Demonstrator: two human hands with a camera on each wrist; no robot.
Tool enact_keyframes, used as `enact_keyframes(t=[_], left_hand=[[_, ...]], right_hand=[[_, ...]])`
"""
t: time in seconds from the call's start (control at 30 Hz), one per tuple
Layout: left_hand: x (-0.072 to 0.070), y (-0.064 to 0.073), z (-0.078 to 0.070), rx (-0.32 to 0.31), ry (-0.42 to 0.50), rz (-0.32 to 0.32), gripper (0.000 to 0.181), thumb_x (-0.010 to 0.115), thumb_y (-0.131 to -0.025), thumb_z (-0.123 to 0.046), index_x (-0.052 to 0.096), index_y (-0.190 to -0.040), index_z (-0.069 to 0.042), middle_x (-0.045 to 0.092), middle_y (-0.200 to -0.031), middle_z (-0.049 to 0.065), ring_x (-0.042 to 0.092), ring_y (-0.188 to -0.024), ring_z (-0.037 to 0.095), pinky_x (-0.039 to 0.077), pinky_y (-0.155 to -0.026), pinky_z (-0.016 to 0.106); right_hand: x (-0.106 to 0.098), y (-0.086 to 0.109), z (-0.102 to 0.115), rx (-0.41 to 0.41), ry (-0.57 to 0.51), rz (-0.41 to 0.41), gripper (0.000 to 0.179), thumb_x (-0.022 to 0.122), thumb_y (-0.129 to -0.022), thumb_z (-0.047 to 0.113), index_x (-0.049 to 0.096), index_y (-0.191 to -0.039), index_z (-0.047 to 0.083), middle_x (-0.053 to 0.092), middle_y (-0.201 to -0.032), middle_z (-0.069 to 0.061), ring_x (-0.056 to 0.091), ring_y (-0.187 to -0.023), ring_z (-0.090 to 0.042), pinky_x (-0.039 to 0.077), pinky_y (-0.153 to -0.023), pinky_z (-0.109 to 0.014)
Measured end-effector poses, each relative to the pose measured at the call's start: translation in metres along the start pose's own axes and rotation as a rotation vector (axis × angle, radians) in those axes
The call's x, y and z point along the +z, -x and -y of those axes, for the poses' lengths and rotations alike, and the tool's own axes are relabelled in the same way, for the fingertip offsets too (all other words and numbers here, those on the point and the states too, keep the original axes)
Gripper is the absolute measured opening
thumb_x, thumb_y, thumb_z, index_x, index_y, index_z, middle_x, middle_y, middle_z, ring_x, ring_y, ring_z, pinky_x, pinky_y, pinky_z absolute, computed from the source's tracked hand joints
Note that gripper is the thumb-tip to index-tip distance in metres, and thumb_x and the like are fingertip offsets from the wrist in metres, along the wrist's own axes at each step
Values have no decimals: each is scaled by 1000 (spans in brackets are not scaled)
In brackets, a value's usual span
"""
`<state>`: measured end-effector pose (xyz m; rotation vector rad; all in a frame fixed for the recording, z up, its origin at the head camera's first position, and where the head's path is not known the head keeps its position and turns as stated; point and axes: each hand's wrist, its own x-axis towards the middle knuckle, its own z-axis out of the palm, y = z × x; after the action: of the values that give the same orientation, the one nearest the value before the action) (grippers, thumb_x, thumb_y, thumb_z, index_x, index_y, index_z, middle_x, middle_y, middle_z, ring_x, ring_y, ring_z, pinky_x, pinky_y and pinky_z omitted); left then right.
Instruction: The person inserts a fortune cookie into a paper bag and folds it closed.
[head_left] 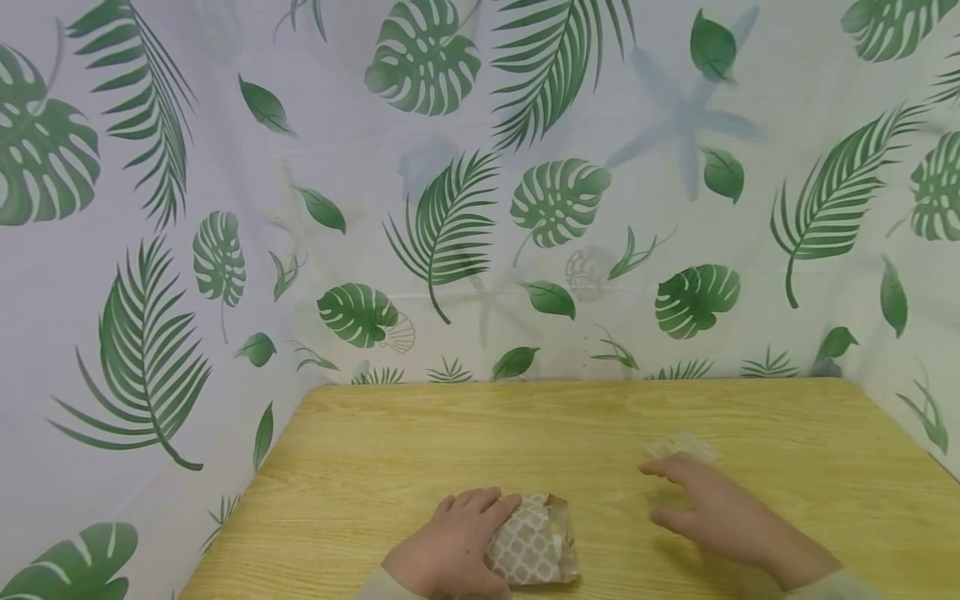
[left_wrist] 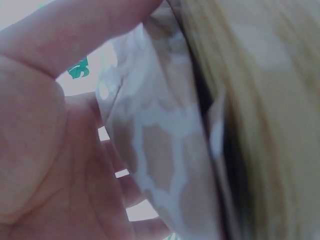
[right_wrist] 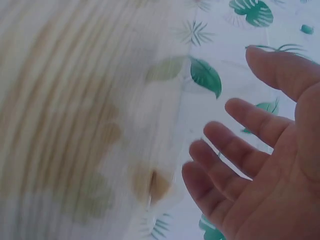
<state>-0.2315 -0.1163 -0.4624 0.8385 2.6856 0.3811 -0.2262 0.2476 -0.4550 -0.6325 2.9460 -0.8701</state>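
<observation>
A small tan packet with a white lattice pattern lies on the wooden table near its front edge. Its right side looks folded, with a clear, shiny layer over it. My left hand grips the packet from the left, and the left wrist view shows the thumb on one side of the patterned wrapping and the fingers on the other. To the right, my right hand hovers over the table with fingers spread and nothing in its palm. Just beyond its fingertips lies a crumpled clear plastic piece, partly hidden by the hand.
The wood-grain table reaches back to a white cloth printed with green leaves, which also hangs at the left and right sides.
</observation>
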Motion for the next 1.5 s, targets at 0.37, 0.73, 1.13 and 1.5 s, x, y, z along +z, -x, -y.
enact_keyframes(t=[0.37, 0.73, 1.13, 1.5], left_hand=[[-1, -2, -2, -8, 53, 5, 104, 87, -69, -46, 33, -157, -35, 37, -155, -6, 32, -144, 21, 27, -115, 57], [1, -6, -3, 20, 30, -29, 100, 87, -71, -43, 36, -157, -31, 40, -154, -5, 35, -143, 21, 26, -116, 56], [4, -1, 4, -45, 116, -42, 102, 88, -67, -40, 39, -155, -33, 42, -152, -8, 38, -140, 21, 32, -114, 51], [0, 0, 2, -81, 216, -43, 101, 89, -65, -35, 41, -154, -34, 44, -148, -9, 41, -136, 22, 37, -110, 52]], right_hand=[[-17, 0, -37, 70, 79, -155, 72, 79, -88, 40, 55, -138, -5, 53, -134, -29, 50, -122, -51, 43, -95, -66], [-30, -7, -74, 244, 67, -54, 96, 66, -92, 58, 39, -142, -18, 41, -137, -46, 38, -124, -64, 36, -96, -74], [-23, -23, -82, 290, 139, 40, 106, 62, -89, 68, 40, -136, -25, 42, -134, -48, 38, -123, -67, 35, -98, -73], [-20, -34, -76, 320, 206, 31, 110, 62, -81, 78, 50, -133, -19, 45, -131, -43, 43, -116, -64, 41, -90, -73]])
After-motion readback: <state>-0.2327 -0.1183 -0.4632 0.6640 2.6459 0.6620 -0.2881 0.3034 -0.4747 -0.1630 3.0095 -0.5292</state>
